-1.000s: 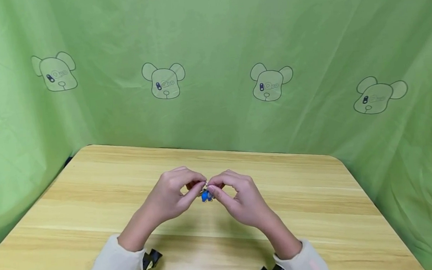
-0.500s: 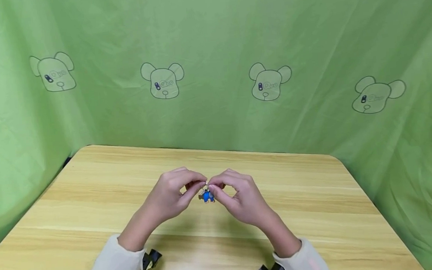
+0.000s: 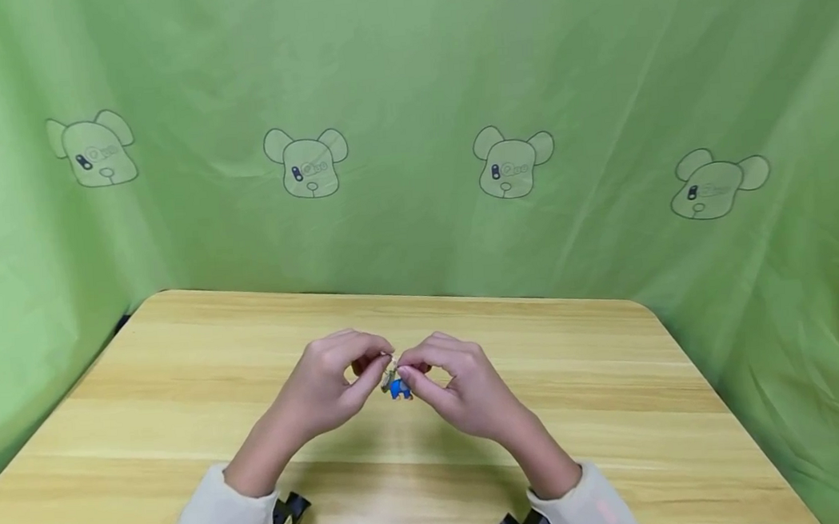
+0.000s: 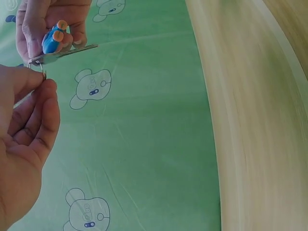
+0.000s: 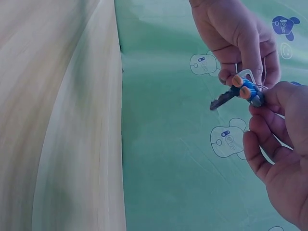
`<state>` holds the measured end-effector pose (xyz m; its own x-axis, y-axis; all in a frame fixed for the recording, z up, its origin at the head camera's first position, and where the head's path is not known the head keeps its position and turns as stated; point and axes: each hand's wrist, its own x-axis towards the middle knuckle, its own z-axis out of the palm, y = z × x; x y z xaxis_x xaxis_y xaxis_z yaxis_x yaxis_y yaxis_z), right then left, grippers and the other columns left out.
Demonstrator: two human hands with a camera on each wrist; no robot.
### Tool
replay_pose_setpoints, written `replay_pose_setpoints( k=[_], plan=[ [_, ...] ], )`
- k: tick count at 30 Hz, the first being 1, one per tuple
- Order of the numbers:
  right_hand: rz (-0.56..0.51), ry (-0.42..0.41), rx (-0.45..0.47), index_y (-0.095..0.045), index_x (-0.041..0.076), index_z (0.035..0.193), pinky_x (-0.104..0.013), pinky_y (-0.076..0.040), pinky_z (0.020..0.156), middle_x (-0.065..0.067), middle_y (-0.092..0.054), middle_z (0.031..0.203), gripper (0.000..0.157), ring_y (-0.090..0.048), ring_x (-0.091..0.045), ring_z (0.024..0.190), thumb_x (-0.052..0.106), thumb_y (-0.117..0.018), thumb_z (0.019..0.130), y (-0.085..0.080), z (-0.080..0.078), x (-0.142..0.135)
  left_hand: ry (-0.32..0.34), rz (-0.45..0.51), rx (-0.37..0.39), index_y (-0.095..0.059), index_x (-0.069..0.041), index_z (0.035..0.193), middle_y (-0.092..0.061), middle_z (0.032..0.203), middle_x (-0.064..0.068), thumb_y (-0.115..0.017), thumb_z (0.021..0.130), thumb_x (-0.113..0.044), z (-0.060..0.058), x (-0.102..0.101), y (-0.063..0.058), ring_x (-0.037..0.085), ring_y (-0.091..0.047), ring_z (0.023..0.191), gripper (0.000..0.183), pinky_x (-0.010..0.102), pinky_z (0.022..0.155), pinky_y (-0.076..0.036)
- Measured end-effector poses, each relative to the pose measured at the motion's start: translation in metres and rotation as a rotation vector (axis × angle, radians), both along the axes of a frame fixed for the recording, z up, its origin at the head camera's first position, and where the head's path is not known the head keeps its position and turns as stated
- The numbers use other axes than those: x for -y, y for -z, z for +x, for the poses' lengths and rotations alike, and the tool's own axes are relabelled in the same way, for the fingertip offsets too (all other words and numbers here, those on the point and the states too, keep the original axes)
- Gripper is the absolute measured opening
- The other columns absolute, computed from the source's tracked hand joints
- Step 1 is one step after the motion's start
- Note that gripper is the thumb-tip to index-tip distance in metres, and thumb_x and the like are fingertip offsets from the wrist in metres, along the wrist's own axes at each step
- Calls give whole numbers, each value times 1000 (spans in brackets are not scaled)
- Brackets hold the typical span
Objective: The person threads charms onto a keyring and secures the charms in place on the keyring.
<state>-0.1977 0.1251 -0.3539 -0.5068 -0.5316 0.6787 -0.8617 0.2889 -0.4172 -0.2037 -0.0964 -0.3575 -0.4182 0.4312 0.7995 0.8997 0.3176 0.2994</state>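
Above the table, both hands meet at a small keychain with a blue figurine (image 3: 400,390) that has orange feet. My left hand (image 3: 329,388) pinches a silver metal ring (image 5: 247,73) between thumb and forefinger. With thumb and fingertips, my right hand (image 3: 456,384) holds the keychain close to the figurine; its exact grip is partly hidden. A metal key (image 5: 222,100) sticks out beside the figurine, seen in the right wrist view. In the left wrist view, the key (image 4: 77,51) appears edge-on, next to the ring.
The wooden table (image 3: 181,373) spreads beneath the hands. A green curtain (image 3: 418,238) printed with bear heads hangs behind it and at both sides. Black wrist devices (image 3: 290,512) sit by the sleeve cuffs.
The figurine hangs a little lower, and the key beside it shows more plainly. Both hands shift slightly left in the head view, with their fingertips a bit further apart. The view tilts slightly.
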Motion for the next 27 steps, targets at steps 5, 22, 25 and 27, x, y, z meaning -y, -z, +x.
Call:
replay_pose_setpoints(
  k=[5, 22, 25, 27],
  plan=[
    [-4, 27, -11, -75, 8, 97, -29, -58, 72, 5, -71, 87, 7, -62, -9, 83, 4, -68, 96, 0, 0, -3, 11, 5, 0, -75, -7, 97, -72, 83, -3, -74, 88, 4, 1, -1, 0, 4, -60, 70, 15, 16, 64, -53],
    [35, 26, -7, -75, 8, 98, -27, -59, 74, 3, -71, 87, 6, -63, -7, 84, 7, -69, 97, -2, 2, -3, -16, 7, -37, -73, -6, 96, -72, 86, -2, -75, 86, 7, 4, 0, 2, 6, -62, 72, 17, 15, 64, -53],
    [37, 28, -3, -75, 8, 98, -27, -59, 73, 3, -71, 87, 6, -63, -7, 84, 6, -69, 97, -2, 3, -4, -14, 2, -37, -73, -6, 96, -72, 86, -2, -74, 86, 7, 4, -1, 2, 6, -62, 72, 17, 15, 64, -53],
    [42, 28, 3, -75, 8, 98, -28, -59, 73, 3, -71, 87, 6, -63, -7, 84, 6, -69, 97, -2, 3, -5, -13, 3, -36, -73, -6, 95, -72, 86, -1, -74, 86, 8, 4, -3, 2, 6, -61, 72, 17, 14, 64, -53]
  ],
)
